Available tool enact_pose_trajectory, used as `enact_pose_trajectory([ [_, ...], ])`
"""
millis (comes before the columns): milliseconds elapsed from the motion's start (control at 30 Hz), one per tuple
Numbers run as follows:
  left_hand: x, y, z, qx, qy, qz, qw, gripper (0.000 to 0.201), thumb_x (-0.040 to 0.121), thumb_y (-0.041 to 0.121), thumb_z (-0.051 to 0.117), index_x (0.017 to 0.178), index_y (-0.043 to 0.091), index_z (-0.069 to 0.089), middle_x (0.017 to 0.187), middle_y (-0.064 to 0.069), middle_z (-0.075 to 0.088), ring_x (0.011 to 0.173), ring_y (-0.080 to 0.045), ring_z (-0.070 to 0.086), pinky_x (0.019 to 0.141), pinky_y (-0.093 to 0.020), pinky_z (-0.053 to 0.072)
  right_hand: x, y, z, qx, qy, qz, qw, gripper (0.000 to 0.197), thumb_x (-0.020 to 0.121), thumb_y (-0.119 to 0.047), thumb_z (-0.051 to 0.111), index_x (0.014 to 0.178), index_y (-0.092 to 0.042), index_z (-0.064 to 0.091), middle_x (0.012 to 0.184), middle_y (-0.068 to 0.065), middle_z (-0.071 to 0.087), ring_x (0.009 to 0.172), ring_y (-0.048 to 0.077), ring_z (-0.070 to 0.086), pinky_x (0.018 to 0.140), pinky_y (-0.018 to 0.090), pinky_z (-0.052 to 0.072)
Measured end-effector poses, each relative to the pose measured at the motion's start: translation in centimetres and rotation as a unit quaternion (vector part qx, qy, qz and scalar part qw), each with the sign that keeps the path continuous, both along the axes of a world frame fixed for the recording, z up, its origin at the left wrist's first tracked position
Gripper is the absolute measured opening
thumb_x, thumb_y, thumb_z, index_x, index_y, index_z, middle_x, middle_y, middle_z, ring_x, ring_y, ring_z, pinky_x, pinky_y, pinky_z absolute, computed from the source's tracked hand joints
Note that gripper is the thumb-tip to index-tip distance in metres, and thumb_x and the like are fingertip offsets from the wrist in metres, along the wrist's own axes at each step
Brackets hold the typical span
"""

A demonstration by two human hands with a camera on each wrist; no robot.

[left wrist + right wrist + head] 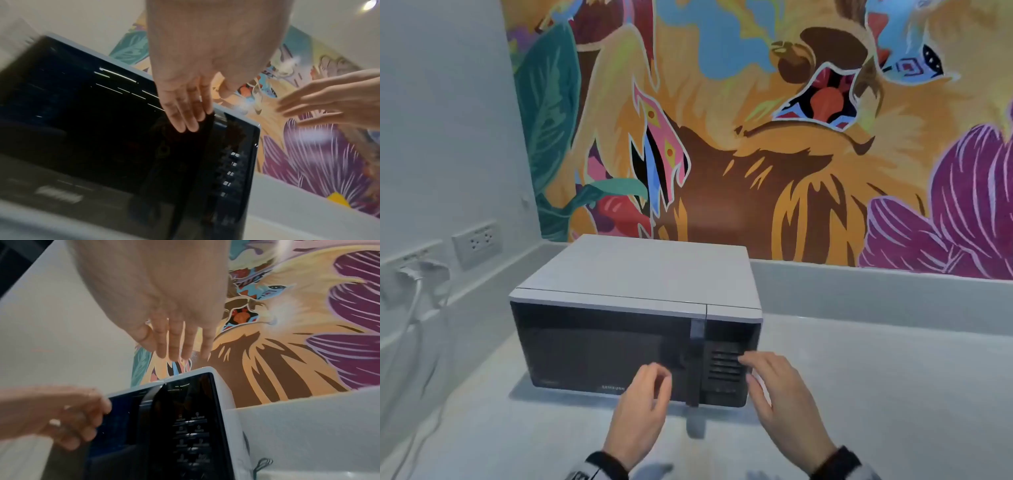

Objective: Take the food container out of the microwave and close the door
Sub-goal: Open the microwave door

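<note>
A white microwave with a dark glass door stands on the pale counter, and its door is closed. The food container is not in sight; the dark glass hides the inside. My left hand hovers in front of the door's right part, just left of the vertical black handle, with relaxed fingers that hold nothing. My right hand is beside the control panel with its fingers stretched out, also without anything in it.
The counter extends to the right of the microwave. A low ledge and a colourful mural wall stand behind it. On the left wall are sockets with white plugs and cords hanging down to the counter.
</note>
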State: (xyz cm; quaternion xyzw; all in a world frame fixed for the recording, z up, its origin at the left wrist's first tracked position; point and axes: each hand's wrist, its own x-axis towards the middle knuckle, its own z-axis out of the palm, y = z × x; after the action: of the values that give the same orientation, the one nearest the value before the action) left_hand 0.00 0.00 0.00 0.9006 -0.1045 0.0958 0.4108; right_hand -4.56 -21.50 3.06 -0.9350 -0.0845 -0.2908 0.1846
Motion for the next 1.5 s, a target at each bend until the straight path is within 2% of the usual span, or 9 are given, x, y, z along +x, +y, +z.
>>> enact_pose_trajectory([
  [67, 2.4, -2.8, 1.7, -0.034, 0.017, 0.013, 0.999, 0.024, 0.094, 0.037, 0.038, 0.104, 0.024, 0.055, 0.103, 0.007, 0.061, 0.093, -0.012, 0.061, 0.087, -0.031, 0.048, 3.1, 0.7, 1.0, -0.042, 0.039, -0.009, 0.998, 0.049, 0.089, -0.037, 0.025, 0.133, -0.025, 0.042, 0.143, -0.004, 0.046, 0.132, 0.014, 0.04, 0.113, 0.022, 0.018],
  [200, 4.9, -6.8, 3.1, -0.087, 0.153, 0.002, 0.984, 0.044, 0.095, 0.04, 0.029, 0.115, 0.009, 0.054, 0.123, -0.01, 0.061, 0.118, -0.03, 0.055, 0.104, -0.041, 0.04, 6.6, 1.5, -0.5, -0.122, 0.095, -0.043, 0.987, 0.07, 0.089, -0.058, 0.005, 0.146, -0.019, 0.013, 0.157, -0.002, 0.008, 0.145, 0.02, 0.005, 0.118, 0.04, -0.004],
  [333, 5.1, -7.8, 2.6, -0.214, 0.193, 0.002, 0.957, 0.031, 0.097, 0.035, 0.029, 0.104, 0.014, 0.051, 0.096, 0.006, 0.062, 0.111, -0.021, 0.056, 0.092, -0.034, 0.038, 7.2, 1.4, -0.6, -0.139, 0.095, -0.046, 0.985, 0.071, 0.089, -0.055, -0.002, 0.147, -0.017, 0.013, 0.156, -0.001, 0.012, 0.145, 0.021, 0.008, 0.118, 0.041, -0.003],
  [533, 5.5, -8.0, 1.8, -0.221, 0.175, 0.011, 0.959, 0.033, 0.096, 0.038, 0.029, 0.088, 0.014, 0.05, 0.072, 0.002, 0.056, 0.081, -0.021, 0.057, 0.065, -0.028, 0.037, 9.2, 1.0, 0.0, -0.119, 0.058, -0.062, 0.989, 0.041, 0.095, -0.015, 0.041, 0.136, -0.012, 0.041, 0.142, 0.008, 0.049, 0.133, 0.028, 0.042, 0.112, 0.047, 0.029],
  [866, 2.0, -6.1, 0.9, -0.213, 0.158, -0.011, 0.964, 0.031, 0.095, 0.038, 0.029, 0.081, 0.015, 0.045, 0.07, 0.001, 0.051, 0.07, -0.017, 0.048, 0.066, -0.031, 0.036, 8.7, 1.0, 0.4, -0.088, 0.097, -0.03, 0.991, 0.045, 0.1, -0.026, 0.025, 0.144, -0.014, 0.025, 0.154, 0.004, 0.028, 0.144, 0.023, 0.018, 0.12, 0.041, 0.008],
  [1066, -0.8, -3.9, 2.8, -0.096, 0.185, -0.013, 0.978, 0.037, 0.097, 0.037, 0.028, 0.105, 0.008, 0.05, 0.101, -0.01, 0.062, 0.094, -0.028, 0.055, 0.083, -0.037, 0.038, 8.1, 1.4, 1.7, -0.116, 0.138, -0.036, 0.983, 0.047, 0.101, -0.029, 0.02, 0.145, -0.013, 0.02, 0.156, 0.005, 0.021, 0.144, 0.025, 0.015, 0.12, 0.042, 0.009],
  [1199, -2.6, -4.6, 4.5, 0.071, -0.072, 0.148, 0.984, 0.04, 0.093, 0.03, 0.038, 0.127, 0.01, 0.044, 0.128, -0.013, 0.05, 0.115, -0.032, 0.052, 0.098, -0.042, 0.043, 7.7, 1.4, 1.9, -0.119, 0.151, -0.035, 0.981, 0.048, 0.1, -0.029, 0.024, 0.144, -0.011, 0.02, 0.156, 0.007, 0.02, 0.144, 0.027, 0.015, 0.119, 0.044, 0.012],
  [1333, -1.9, -5.9, 5.5, 0.271, -0.106, 0.047, 0.956, 0.055, 0.097, 0.034, 0.023, 0.146, 0.01, 0.029, 0.154, -0.011, 0.033, 0.147, -0.028, 0.022, 0.121, -0.048, 0.017, 6.8, 1.8, 1.5, -0.116, 0.133, -0.033, 0.984, 0.047, 0.098, -0.026, 0.03, 0.143, -0.01, 0.024, 0.155, 0.008, 0.024, 0.142, 0.028, 0.018, 0.117, 0.045, 0.017],
  [1499, -3.6, -4.4, 6.0, 0.367, -0.086, 0.066, 0.924, 0.044, 0.098, 0.032, 0.025, 0.11, 0.006, 0.058, 0.108, -0.012, 0.064, 0.114, -0.031, 0.052, 0.104, -0.042, 0.035, 4.3, 3.2, -0.8, -0.042, 0.104, 0.026, 0.993, 0.047, 0.098, -0.021, 0.033, 0.143, -0.012, 0.028, 0.155, 0.005, 0.023, 0.145, 0.021, 0.013, 0.12, 0.04, 0.014],
])
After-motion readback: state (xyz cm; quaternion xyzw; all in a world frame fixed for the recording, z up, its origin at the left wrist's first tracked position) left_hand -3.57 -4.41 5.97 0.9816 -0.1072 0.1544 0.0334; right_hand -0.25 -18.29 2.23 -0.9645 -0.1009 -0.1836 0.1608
